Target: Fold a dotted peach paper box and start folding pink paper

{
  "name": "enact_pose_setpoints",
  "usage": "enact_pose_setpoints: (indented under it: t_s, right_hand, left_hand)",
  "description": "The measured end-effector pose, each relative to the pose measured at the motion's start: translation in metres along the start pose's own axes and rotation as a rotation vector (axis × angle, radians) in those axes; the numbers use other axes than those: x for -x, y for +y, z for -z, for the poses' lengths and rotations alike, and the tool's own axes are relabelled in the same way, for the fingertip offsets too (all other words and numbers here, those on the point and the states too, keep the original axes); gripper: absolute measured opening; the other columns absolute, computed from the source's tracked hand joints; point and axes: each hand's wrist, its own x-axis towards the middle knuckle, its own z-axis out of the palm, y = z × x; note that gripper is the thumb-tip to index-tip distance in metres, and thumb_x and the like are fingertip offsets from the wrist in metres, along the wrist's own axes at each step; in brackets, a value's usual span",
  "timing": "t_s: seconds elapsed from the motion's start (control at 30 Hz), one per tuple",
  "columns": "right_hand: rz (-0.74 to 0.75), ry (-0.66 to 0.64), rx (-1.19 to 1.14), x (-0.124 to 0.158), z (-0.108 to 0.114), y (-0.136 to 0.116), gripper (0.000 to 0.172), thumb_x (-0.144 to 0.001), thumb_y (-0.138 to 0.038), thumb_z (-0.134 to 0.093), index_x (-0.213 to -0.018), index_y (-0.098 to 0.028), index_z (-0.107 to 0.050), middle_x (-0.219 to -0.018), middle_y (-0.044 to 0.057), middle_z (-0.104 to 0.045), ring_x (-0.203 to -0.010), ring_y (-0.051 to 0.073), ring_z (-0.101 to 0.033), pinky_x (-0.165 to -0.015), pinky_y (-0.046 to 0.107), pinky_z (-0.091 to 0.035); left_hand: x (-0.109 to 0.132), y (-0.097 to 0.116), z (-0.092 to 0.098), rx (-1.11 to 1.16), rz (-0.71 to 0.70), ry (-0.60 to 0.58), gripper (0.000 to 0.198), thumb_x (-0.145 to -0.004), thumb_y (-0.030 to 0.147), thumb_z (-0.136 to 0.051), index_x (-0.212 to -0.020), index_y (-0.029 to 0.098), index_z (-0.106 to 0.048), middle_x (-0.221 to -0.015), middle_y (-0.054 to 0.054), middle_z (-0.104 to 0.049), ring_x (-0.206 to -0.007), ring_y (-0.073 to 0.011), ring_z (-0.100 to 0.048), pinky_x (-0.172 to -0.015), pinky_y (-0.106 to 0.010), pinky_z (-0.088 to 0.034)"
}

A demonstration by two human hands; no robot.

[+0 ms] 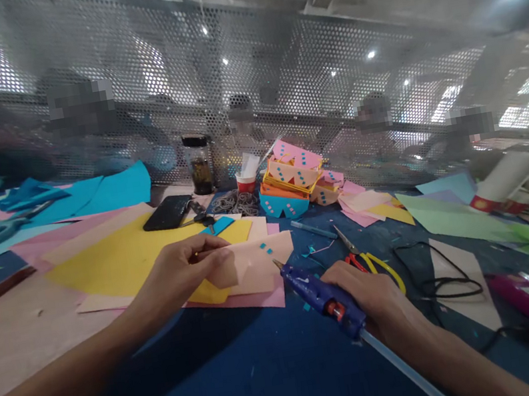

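Working through the head camera, I have the left hand (203, 257) closed at the left end of a peach paper piece (253, 266), its grip pinched between thumb and fingers. The piece lies in front of me, over layered yellow (117, 256) and pink sheets (266, 298) on the blue worktop (254, 375); small blue squares (265, 248) mark its upper right part. My right hand (369, 292) has its grip wrapped around a blue glue gun (317, 294), from whose rear a translucent glue stick (404, 367) projects. The nozzle (278, 265) points at the paper's right side; whether they touch I cannot tell. Just beyond the right hand lie scissors (378, 268) with red and yellow handles. Farther back stand a stack of folded paper shapes (291, 176) and a dark-lidded jar (200, 168), with a black phone (167, 213) lying to the left.
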Motion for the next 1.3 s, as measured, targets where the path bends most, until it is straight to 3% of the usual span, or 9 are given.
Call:
enact_pose_setpoints:
  t_s: [1.3]
  right_hand:
    - [-0.041, 0.030, 0.097, 0.0024, -0.0026, 0.0018, 0.013, -0.094, -0.018, -0.049, -0.102, -0.023, -0.058, -0.092, 0.002, -0.062, -0.081, 0.017, -0.065, -0.065, 0.024, -0.039]
  left_hand:
    - [0.0016, 0.0003, 0.0014, 0.005, 0.002, -0.007, 0.039, -0.080, 0.058, -0.067, -0.089, 0.021, -0.075, -0.081, -0.003, -0.074, -0.079, -0.0232, -0.066, -0.066, -0.030, -0.046]
